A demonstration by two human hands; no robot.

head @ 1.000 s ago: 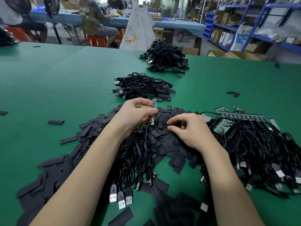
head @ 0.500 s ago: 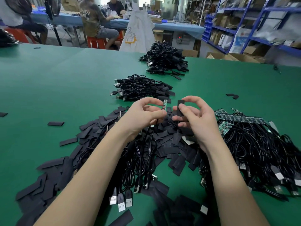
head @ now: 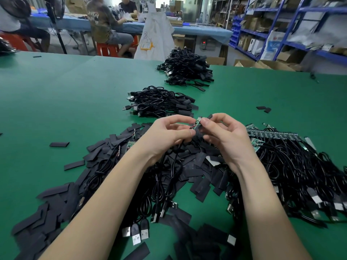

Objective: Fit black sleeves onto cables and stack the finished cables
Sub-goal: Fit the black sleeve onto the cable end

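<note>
My left hand (head: 169,136) pinches a black cable just below its small green circuit board (head: 197,122), which points up and to the right. My right hand (head: 223,134) pinches a flat black sleeve (head: 208,118) right beside the board's tip. Both hands hover above a heap of loose black sleeves (head: 189,162) on the green table (head: 65,102). Bare cables with green boards (head: 293,158) lie in a tangle at the right. Two stacks of sleeved cables, one nearer (head: 161,103) and one farther (head: 185,69), sit beyond my hands.
More loose sleeves (head: 41,218) spread to the near left, with USB plugs (head: 136,233) among them. Stray sleeves (head: 263,109) lie at the right. People sit at a blue table (head: 78,23) behind; a white bag (head: 155,34) and blue shelving (head: 285,29) stand beyond the table's far edge.
My right hand lifted a sleeve from the heap and brought it up to the board's tip. My left hand kept hold of the cable and tilted the board toward the sleeve.
</note>
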